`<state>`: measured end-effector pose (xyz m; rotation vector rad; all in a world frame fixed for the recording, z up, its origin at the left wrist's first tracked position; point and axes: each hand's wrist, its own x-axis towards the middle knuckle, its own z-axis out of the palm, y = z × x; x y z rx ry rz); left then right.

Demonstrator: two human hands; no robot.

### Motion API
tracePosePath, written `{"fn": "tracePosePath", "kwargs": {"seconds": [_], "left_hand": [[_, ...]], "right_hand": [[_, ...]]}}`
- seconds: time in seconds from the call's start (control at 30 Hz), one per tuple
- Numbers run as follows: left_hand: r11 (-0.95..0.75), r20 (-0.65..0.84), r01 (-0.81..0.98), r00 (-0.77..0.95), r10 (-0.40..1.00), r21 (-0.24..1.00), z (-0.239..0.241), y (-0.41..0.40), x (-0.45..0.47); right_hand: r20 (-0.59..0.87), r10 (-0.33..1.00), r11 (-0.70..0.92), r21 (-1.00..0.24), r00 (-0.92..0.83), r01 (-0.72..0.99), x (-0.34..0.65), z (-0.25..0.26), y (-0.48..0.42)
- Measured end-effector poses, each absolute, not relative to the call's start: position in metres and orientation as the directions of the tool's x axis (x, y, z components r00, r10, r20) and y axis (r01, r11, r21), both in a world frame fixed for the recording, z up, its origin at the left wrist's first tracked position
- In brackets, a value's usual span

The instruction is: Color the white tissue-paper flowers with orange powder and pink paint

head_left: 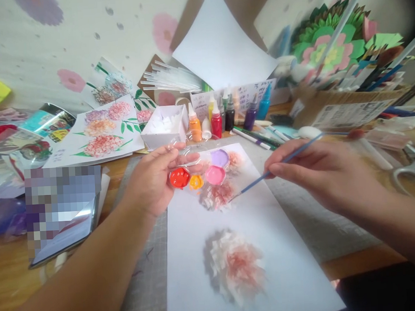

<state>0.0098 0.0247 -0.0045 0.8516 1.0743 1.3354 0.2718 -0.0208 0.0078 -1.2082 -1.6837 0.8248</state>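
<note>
My left hand [156, 176] grips a clear plastic paint palette [194, 163] by its left side. Red, orange, pink and lilac paint sit in its wells. My right hand [306, 173] pinches a thin blue paintbrush [284, 160], its tip low at the right edge of a tissue flower [218, 196]. Whether the tip touches the petals I cannot tell. Nearer me, a larger white flower with a reddish middle [239, 267] lies on the white paper sheet [188, 263]. A third flower [235, 162] shows partly behind the palette.
Paint bottles [229, 112] and a white box of tissue pieces [166, 125] stand behind the sheet. Left are a flower picture [101, 128] and a tablet [67, 232]. On the right are a cardboard box of brushes [354, 103] and scissors [410, 170]. A grey cutting mat [143, 265] lies underneath.
</note>
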Motion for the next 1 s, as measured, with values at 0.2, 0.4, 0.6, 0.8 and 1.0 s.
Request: {"fn": "tracePosePath", "kwargs": {"seconds": [0.2,0.4,0.6,0.8,1.0], "left_hand": [[0.098,-0.125,-0.311,-0.069,0.99,0.945,-0.0042,0.0243,0.0096],[0.08,-0.121,-0.328,-0.105,0.987,0.941,-0.001,0.023,0.0138],[0.09,-0.122,-0.33,-0.079,0.989,0.94,-0.0024,0.0241,0.0125],[0.083,-0.124,-0.351,-0.098,0.987,0.933,-0.0015,0.0231,0.0134],[0.095,-0.141,-0.351,-0.106,0.984,0.931,0.0015,0.0232,0.0153]], "right_hand": [[0.278,0.953,0.304,-0.895,-0.124,0.326,0.2759,0.0043,-0.0209],[0.285,0.945,0.325,-0.873,-0.16,0.364,0.2718,0.0061,-0.0224],[0.291,0.944,0.326,-0.884,-0.154,0.335,0.274,0.0042,-0.0212],[0.314,0.932,0.359,-0.862,-0.179,0.358,0.2701,0.0054,-0.0202],[0.3,0.937,0.343,-0.887,-0.177,0.309,0.2724,0.0034,-0.02]]}}
